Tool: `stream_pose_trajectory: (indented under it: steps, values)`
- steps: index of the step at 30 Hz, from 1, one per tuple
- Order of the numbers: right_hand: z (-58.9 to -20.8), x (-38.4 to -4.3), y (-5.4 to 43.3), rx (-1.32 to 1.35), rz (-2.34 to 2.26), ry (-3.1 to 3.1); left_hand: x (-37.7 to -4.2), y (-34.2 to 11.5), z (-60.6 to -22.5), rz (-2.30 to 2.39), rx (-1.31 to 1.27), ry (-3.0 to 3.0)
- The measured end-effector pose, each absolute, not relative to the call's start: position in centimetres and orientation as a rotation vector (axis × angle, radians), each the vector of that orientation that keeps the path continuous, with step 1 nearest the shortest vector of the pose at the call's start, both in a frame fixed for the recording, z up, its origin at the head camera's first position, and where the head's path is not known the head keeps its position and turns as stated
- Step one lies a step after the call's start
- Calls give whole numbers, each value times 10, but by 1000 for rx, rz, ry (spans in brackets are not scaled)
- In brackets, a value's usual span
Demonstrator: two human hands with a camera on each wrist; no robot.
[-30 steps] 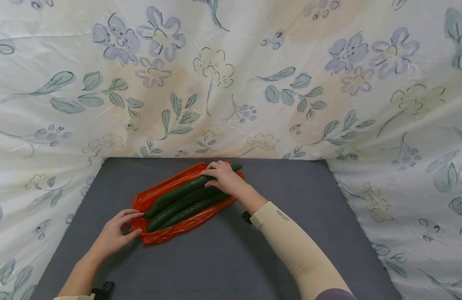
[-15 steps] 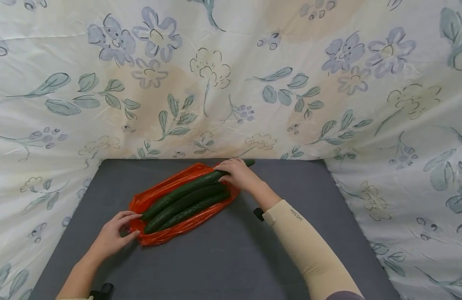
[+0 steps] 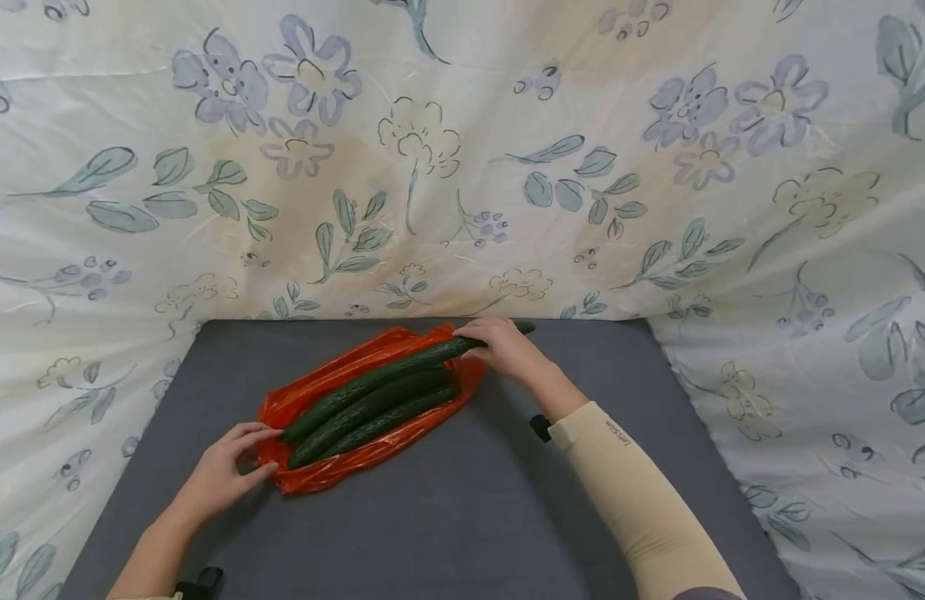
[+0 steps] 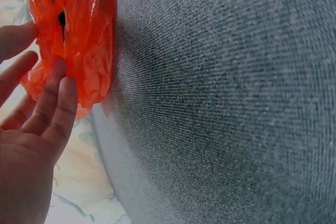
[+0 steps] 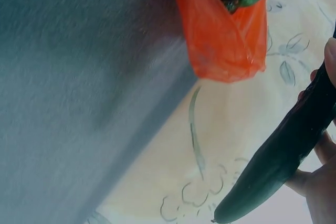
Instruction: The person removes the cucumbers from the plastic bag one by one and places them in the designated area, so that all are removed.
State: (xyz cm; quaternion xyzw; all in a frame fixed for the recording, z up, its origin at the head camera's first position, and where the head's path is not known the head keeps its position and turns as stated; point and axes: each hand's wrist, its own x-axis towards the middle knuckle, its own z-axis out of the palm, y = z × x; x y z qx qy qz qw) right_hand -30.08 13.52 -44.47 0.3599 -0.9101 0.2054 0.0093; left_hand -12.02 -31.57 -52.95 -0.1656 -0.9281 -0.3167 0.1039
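Note:
An orange-red plastic bag (image 3: 320,479) lies opened out along its length on the table, cradling dark green cucumbers. My right hand (image 3: 507,346) grips the rear cucumber (image 3: 380,374) near its far end, with that end raised above the bag. Its tip sticks out past the hand in the right wrist view, where the held cucumber (image 5: 278,150) hangs apart from the bag. Two more cucumbers (image 3: 376,408) stay side by side in the bag. At the bag's near left end, the loosely bent fingers of my left hand (image 3: 224,468) touch the plastic (image 4: 86,51).
Dark grey cloth covers the table (image 3: 447,533). A flower-printed curtain (image 3: 462,167) rises right behind the table's back edge and along both sides. The bag lies toward the back left, close to that edge.
My right hand has slid right along the rear cucumber and raised its far end, drawing it further out to the right. My left hand keeps its place at the bag's left end.

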Motion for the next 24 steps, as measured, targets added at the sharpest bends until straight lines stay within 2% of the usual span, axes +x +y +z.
stream_pose_trajectory:
  steps: [24]
  values:
    - [-446, -318, 197, 1006, 732, -2834, -122, -315, -529, -951, -459, -2768]
